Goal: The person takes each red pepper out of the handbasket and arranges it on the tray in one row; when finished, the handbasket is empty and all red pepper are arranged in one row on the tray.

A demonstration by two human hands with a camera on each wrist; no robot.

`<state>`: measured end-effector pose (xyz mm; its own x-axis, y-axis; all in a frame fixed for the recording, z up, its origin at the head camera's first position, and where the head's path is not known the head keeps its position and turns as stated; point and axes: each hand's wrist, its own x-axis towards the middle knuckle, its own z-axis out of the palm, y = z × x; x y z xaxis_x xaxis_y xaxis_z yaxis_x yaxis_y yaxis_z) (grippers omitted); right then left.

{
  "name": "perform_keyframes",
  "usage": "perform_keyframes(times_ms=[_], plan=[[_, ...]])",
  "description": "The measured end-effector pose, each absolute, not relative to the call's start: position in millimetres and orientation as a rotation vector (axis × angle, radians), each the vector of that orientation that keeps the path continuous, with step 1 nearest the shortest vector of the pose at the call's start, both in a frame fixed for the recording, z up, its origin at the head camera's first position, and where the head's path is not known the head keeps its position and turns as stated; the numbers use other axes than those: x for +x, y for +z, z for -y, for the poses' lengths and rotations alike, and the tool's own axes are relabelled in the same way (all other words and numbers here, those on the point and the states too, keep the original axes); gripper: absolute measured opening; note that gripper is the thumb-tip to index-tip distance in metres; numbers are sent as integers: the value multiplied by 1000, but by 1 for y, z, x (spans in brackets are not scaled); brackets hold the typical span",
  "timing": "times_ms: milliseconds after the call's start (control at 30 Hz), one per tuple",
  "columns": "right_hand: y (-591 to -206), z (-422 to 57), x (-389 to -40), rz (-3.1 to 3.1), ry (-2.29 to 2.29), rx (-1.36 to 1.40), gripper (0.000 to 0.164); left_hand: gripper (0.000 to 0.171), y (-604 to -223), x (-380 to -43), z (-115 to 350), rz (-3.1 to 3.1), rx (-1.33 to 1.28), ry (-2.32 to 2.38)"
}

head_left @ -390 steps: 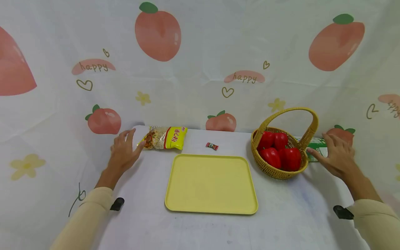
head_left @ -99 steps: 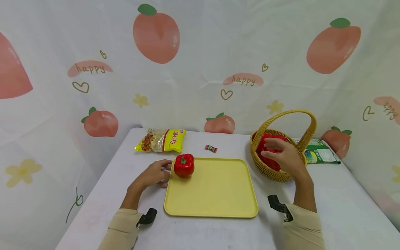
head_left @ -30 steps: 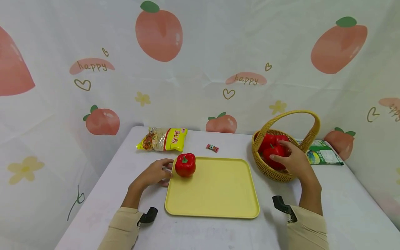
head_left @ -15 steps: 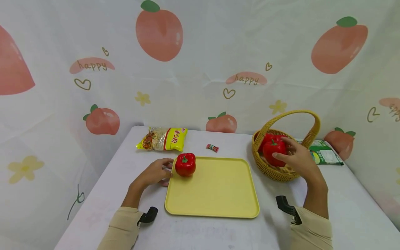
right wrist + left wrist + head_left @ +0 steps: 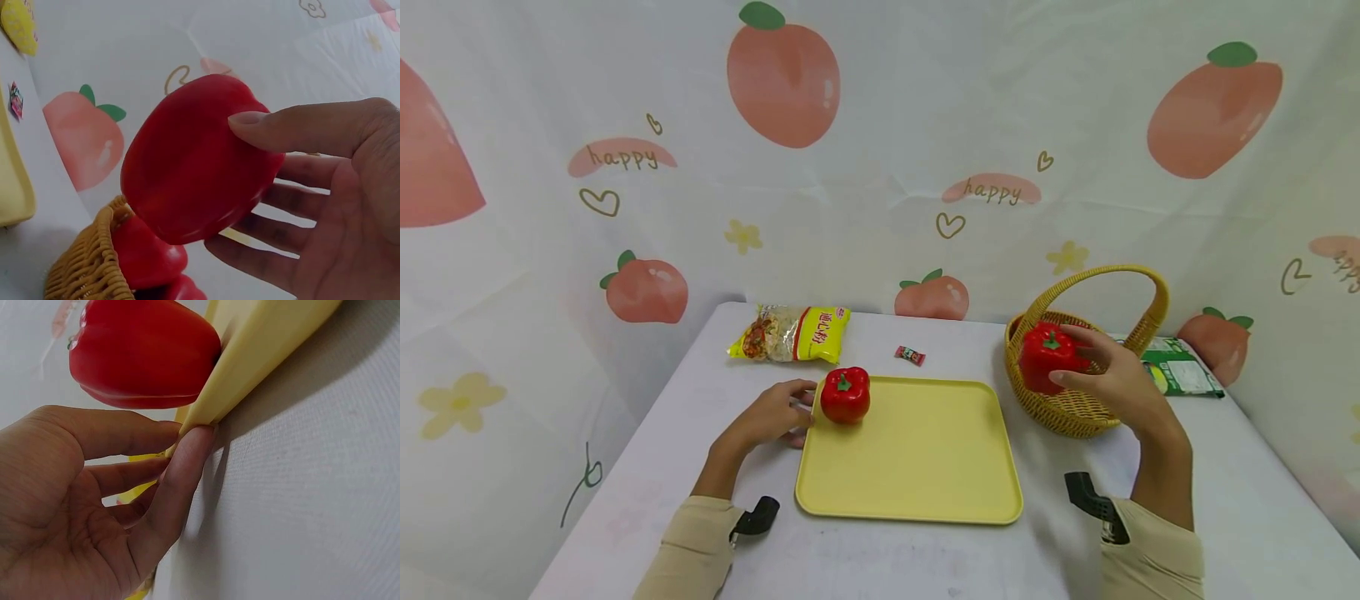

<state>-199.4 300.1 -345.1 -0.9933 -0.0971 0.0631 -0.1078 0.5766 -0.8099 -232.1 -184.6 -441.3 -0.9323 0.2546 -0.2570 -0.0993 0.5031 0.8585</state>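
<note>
My left hand (image 5: pixel 771 417) pinches the left rim of a yellow tray (image 5: pixel 917 454); in the left wrist view, thumb and fingertips meet at that rim. On the tray's back left corner stands a red bell pepper (image 5: pixel 846 397) with a green stem, close to the left fingers. My right hand (image 5: pixel 1116 383) grips another red bell pepper (image 5: pixel 194 159), thumb on one side and fingers round the other, raised over the wicker basket (image 5: pixel 1067 423). More red peppers (image 5: pixel 147 250) lie in the basket, mostly hidden behind the held one in the head view.
The basket's tall arched handle (image 5: pixel 1153 312) rises close behind the right hand. At the back of the white table lie a yellow macaroni bag (image 5: pixel 790 335) and a small red wrapped sweet (image 5: pixel 910 356). A green packet (image 5: pixel 1187 371) lies right of the basket.
The right hand has reached into the basket, taken hold of a pepper and lifted it up and slightly left. Left hand, tray and the pepper on it stay put over the last second.
</note>
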Motion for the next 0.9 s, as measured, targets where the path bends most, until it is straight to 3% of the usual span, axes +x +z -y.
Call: perform_keyframes(times_ms=[233,900], plan=[[-345,-289,-201,2721,1461,298,74,69,-440,-231,184,-2425,168,1377],[-365,-245,-220,2780,1453,428,80,69,-442,-232,185,-2415,139,1385]])
